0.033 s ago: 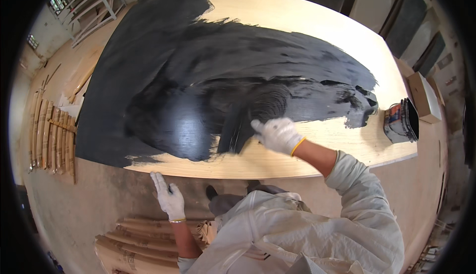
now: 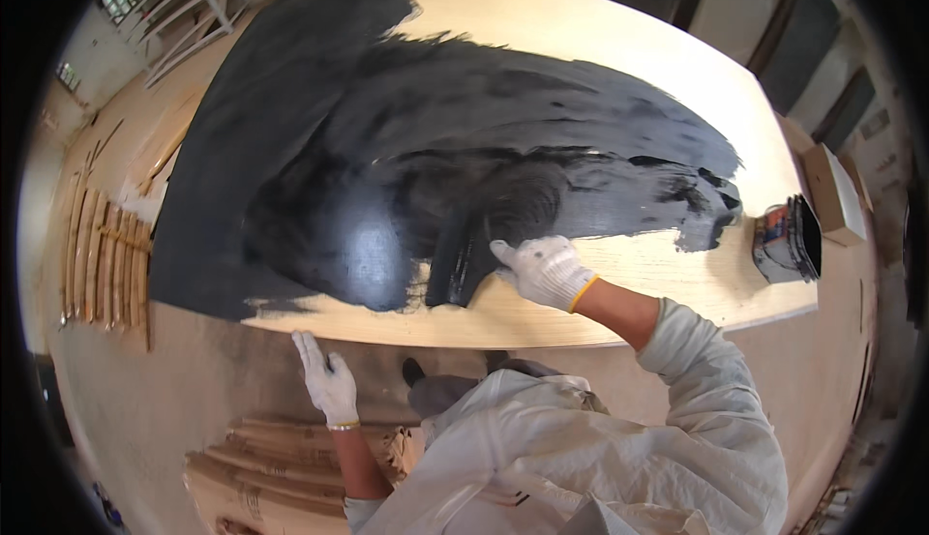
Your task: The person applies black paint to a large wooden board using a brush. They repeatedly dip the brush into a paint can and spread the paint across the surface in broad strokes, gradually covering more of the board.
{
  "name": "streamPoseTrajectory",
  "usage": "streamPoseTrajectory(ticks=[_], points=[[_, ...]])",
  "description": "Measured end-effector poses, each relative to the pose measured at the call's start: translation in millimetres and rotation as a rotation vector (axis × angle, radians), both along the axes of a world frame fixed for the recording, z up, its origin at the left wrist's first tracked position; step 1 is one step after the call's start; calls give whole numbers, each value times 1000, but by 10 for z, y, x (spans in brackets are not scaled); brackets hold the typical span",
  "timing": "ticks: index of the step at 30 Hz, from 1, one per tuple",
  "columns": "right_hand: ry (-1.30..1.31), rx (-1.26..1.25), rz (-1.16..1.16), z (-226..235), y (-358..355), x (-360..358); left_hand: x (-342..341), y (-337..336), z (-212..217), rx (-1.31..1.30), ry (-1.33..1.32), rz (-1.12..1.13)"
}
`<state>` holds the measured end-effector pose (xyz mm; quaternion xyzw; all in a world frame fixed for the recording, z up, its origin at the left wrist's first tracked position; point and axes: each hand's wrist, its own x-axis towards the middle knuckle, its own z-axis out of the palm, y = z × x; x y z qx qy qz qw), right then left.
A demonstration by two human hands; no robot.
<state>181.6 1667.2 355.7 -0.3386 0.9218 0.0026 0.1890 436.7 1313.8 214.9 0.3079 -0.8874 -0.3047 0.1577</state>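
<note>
A large pale wood-grain board (image 2: pixel 542 324) spreads out in front of me, much of it coated with black paint (image 2: pixel 242 148). My right hand (image 2: pixel 550 272), in a white glove with a yellow cuff, is closed at the near edge of the paint. It grips a flat, black-smeared spreader (image 2: pixel 459 256) that rests on the board; the grip is partly hidden and the blade blends into the paint. Curved streaks show beyond it. My left hand (image 2: pixel 329 385), also gloved, is held at the board's near edge with fingers straight, holding nothing.
A paint bucket (image 2: pixel 786 245), black inside, stands at the board's right end. Brown wrapped bundles (image 2: pixel 266 477) lie on the floor near my left arm, with long wrapped pieces (image 2: pixel 102 259) farther left. A cardboard box (image 2: pixel 834 192) stands beyond the bucket. Dark panels (image 2: pixel 794 42) lean behind.
The view has shifted very slightly. The right hand and spreader are a touch lower in the picture, and the left hand stays almost in place.
</note>
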Motion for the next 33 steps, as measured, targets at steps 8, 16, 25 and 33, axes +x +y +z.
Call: streamPoseTrajectory(ticks=[8,16,25,33], points=[[67,150,99,344,499,-908,-73,157,129,20,-11,47],[145,171,632,452,-1585,-1299,453,1194,142,135,-3,93],[75,141,1032,378,-3363,-835,1593,1842,-462,403,-221,370],[97,250,1432,407,-3277,-792,2680,2191,-1228,633,-224,822]])
